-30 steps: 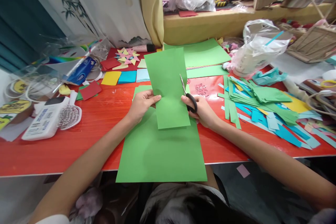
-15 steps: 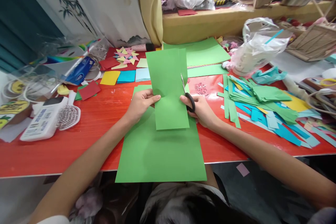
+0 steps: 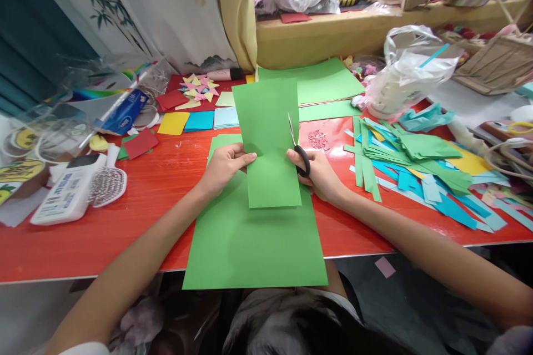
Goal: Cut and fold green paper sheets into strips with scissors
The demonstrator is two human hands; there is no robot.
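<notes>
A narrow green paper sheet (image 3: 272,177) is held upright over the table, its left edge pinched between the thumb and fingers of my left hand (image 3: 228,165). My right hand (image 3: 317,172) is closed around the black handles of a pair of scissors (image 3: 303,160). One thin metal blade shows in front of the sheet near its right edge, pointing up and away; the rest of the blades is hidden. The thumb of my right hand is close to the paper's right edge. Beneath lies a larger green sheet (image 3: 254,255), overhanging the front edge of the table.
Green, blue and yellow paper offcuts (image 3: 420,161) cover the right side of the red table (image 3: 137,233). Colored squares (image 3: 199,121) and green sheets (image 3: 312,80) lie at the back. A hairbrush (image 3: 110,183) and white bottle (image 3: 69,191) are left; a bagged cup (image 3: 400,80) stands right.
Both hands stay nearly in place. The narrow green sheet and the scissors have shifted very slightly, and the paper's upper right edge looks a little different around the blade.
</notes>
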